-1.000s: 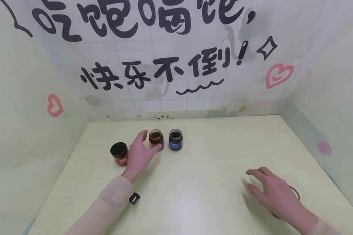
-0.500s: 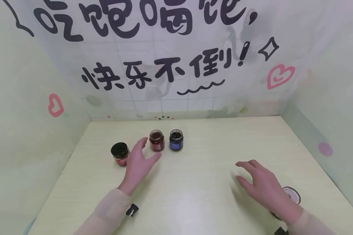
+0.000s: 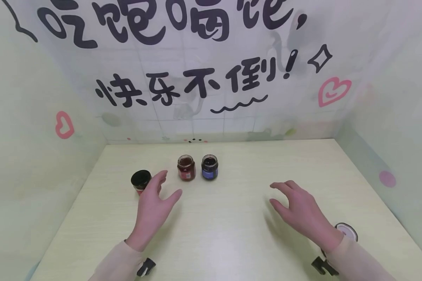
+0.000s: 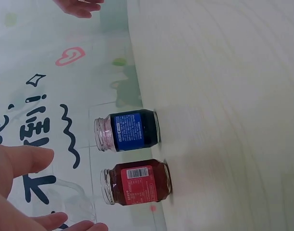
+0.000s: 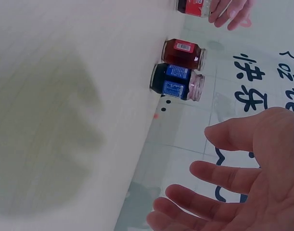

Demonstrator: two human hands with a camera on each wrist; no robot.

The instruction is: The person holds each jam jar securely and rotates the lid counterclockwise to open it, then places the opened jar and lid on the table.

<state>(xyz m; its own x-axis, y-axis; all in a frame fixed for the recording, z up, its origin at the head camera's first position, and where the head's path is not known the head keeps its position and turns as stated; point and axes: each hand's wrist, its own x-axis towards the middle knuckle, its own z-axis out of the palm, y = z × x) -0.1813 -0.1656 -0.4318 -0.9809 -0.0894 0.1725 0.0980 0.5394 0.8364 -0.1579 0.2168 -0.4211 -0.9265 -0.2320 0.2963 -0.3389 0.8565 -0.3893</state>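
Observation:
My left hand [image 3: 154,212] is above the table with thumb and fingers spread, holding nothing. It partly covers a red-labelled jar with a black lid [image 3: 141,179] in the head view. Past its fingertips stand two lidless glass jars side by side: a jar of reddish-brown contents [image 3: 186,168] with a red label, and a jar of dark contents [image 4: 130,131] with a blue label. Over the right half of the table hovers my right hand [image 3: 300,210], fingers loosely bent and empty. Behind its wrist lies a round lid [image 3: 347,232], pale inside, with another dark rim mostly hidden by the sleeve.
The pale wooden table [image 3: 232,222] is bounded by a printed back wall [image 3: 204,121] and side walls on the left and right. Both open jars stand near the back edge. A black clip [image 3: 146,267] hangs under the left sleeve, and another [image 3: 323,266] under the right.
My left hand has drawn back from the reddish-brown jar, toward the near left. My right hand has moved left and away from me, uncovering more of the pale lid. The jars stay put.

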